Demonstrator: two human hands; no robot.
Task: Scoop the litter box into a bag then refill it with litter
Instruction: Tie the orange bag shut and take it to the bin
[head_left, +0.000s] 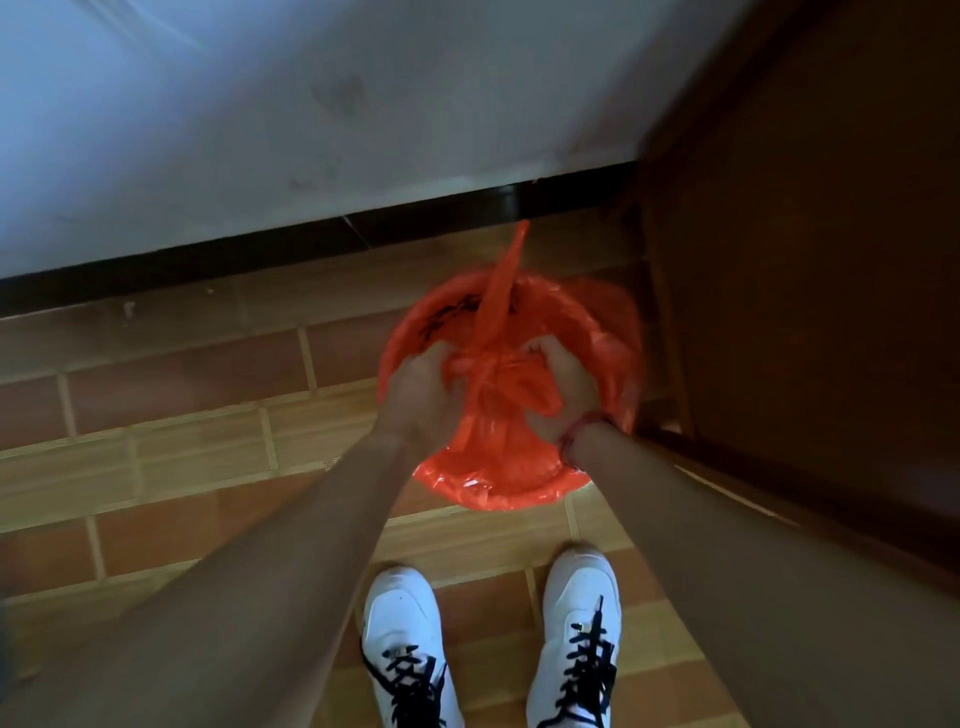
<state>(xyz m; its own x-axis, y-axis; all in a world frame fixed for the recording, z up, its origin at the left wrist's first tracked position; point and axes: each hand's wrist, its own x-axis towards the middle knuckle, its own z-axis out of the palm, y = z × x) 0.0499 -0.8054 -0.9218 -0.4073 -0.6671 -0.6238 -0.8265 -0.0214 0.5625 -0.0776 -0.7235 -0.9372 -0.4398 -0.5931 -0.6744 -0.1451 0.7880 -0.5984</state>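
Gripping the bunched-up red bag (491, 400) tight with left hand (421, 387) and right hand (566, 382), both curled into the plastic, in the round bin (519, 494) at the far edge of the tile floor (182, 441) by the wall (260, 156).

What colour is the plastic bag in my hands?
The bag is orange-red with black print, clearest in the head view.
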